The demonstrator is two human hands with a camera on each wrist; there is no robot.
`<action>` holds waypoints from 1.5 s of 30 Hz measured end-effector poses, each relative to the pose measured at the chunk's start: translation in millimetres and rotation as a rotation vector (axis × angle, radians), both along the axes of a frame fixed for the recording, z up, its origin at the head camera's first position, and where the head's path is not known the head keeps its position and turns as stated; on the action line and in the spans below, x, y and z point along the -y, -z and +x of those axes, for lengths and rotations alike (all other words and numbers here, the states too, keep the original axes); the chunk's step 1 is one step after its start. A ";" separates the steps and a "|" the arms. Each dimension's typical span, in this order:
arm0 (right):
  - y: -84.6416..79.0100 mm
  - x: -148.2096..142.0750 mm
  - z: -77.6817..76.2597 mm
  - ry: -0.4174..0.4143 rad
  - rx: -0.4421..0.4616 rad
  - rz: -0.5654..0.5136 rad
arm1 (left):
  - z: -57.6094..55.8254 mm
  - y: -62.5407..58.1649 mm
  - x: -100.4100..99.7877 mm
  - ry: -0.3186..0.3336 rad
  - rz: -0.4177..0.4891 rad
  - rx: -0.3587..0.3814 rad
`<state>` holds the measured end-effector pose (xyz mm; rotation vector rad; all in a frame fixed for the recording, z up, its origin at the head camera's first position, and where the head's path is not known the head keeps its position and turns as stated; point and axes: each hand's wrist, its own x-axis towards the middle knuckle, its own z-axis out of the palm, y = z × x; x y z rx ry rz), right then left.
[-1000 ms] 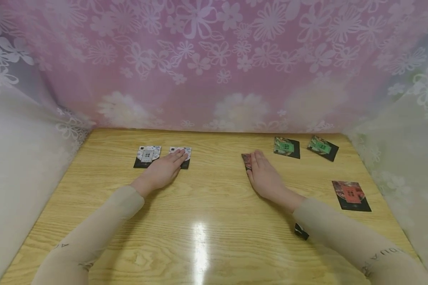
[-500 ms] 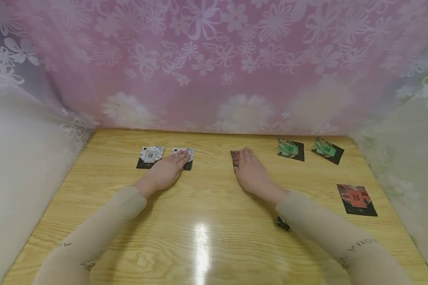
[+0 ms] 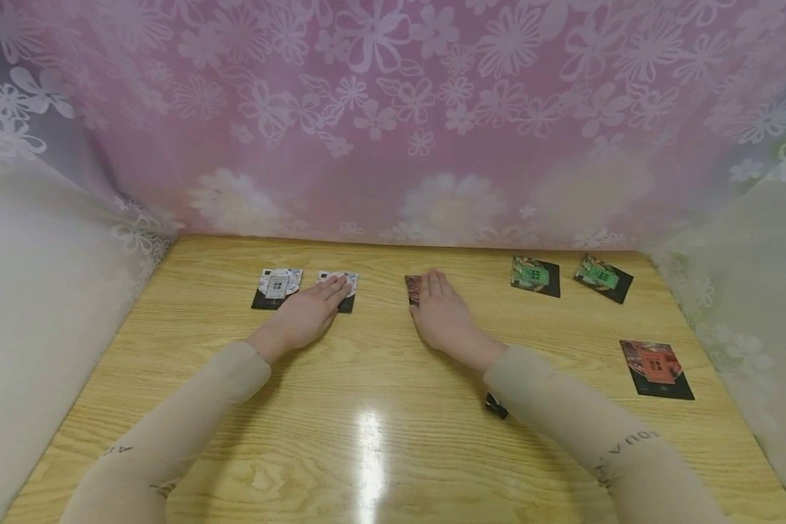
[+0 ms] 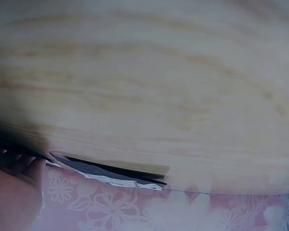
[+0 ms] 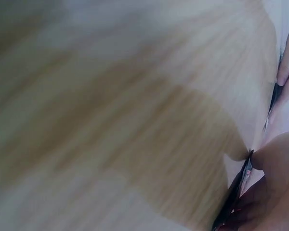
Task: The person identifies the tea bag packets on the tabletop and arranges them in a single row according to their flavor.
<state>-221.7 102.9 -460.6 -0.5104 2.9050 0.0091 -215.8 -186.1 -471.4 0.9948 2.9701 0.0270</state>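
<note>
My left hand (image 3: 308,311) lies flat with straight fingers over a white-and-black packet (image 3: 345,304) in the head view, covering most of it. A matching white-and-black packet (image 3: 276,285) lies just to its left, partly behind the hand; the left wrist view shows a packet (image 4: 111,174) edge-on beside the fingers. My right hand (image 3: 444,313) rests with straight fingers on a red-and-black packet (image 3: 413,289), whose left strip alone shows in the head view. The right wrist view shows the dark edge of that packet (image 5: 232,192) under the fingers.
Two green-and-black packets (image 3: 536,276) (image 3: 604,277) lie at the back right. A second red-and-black packet (image 3: 657,369) is near the right edge. Part of a black packet (image 3: 495,406) shows by the right sleeve. A pink flowered curtain (image 3: 393,131) stands behind the wooden table (image 3: 314,451).
My right hand has slid leftward across the table with the red-and-black packet under it, closer to the left hand. The black packet by the right sleeve has shifted left too. The left hand stays in place.
</note>
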 end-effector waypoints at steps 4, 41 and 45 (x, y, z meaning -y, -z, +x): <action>-2.1 0.0 0.6 -0.007 0.000 -0.034 | -0.6 1.4 -0.5 0.003 -0.003 -0.007; 0.7 -17.0 -13.4 -0.393 -0.038 -0.219 | -3.8 -1.1 -0.3 -0.020 -0.016 0.054; 3.2 -8.8 -12.8 -0.368 -0.025 -0.217 | -3.5 -0.4 -0.8 -0.029 -0.013 0.063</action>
